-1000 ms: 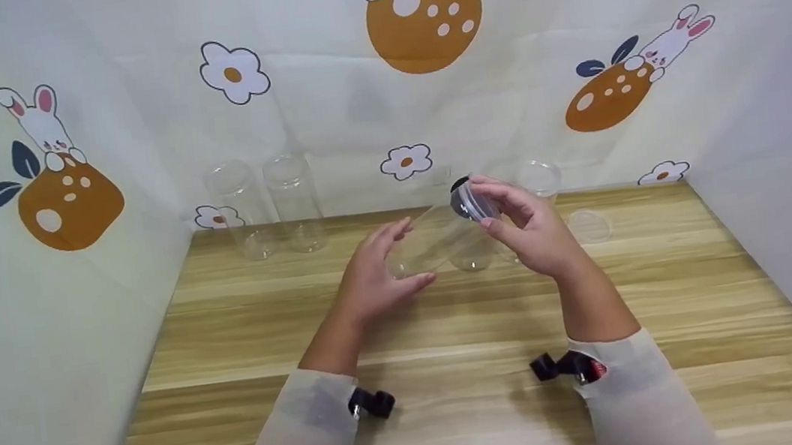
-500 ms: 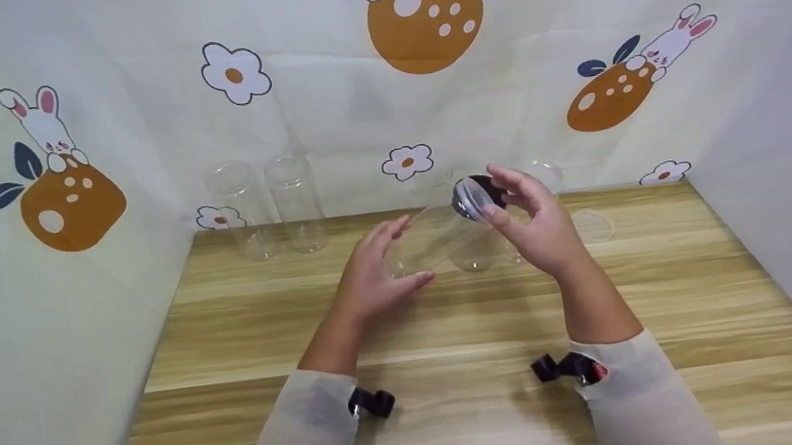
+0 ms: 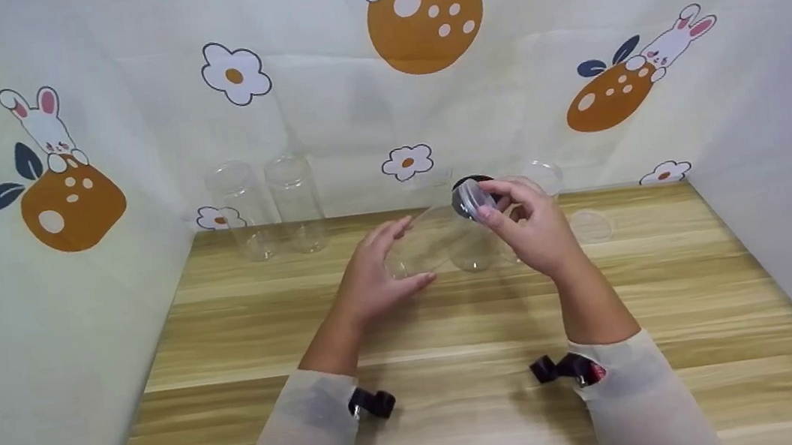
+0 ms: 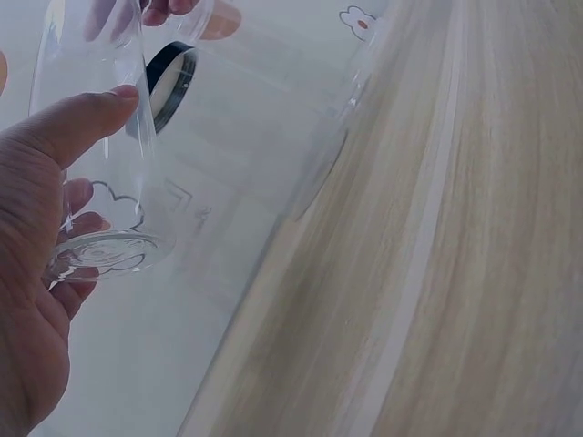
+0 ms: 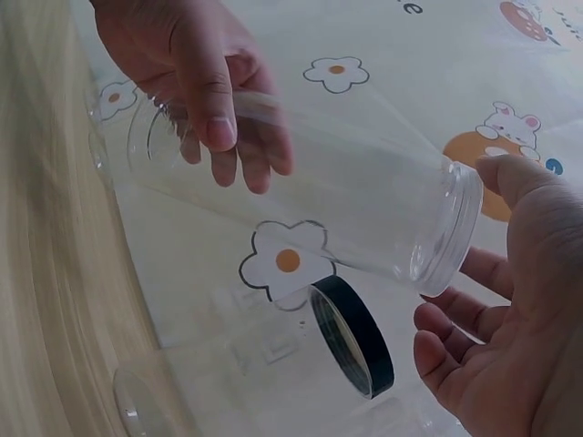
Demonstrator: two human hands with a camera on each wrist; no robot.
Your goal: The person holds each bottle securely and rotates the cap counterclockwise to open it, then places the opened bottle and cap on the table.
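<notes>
Tilted above the table, a clear plastic jar lies in my left hand, whose thumb and fingers grip it near the base. A clear screw lid sits on its mouth, pointing up and right. My right hand holds this lid by its edge, thumb on one side and fingers round the other. Just behind, a second clear jar stands upright with a black lid on it. The held jar overlaps it in the head view.
Two clear jars stand at the back left. Behind my right hand another clear jar stands, partly hidden. A loose clear lid lies on the wooden table at the right. A patterned cloth wall closes the back.
My right fingers spread off the lid half a second ago and now close round its edge again. The left hand and the jar stay nearly still.
</notes>
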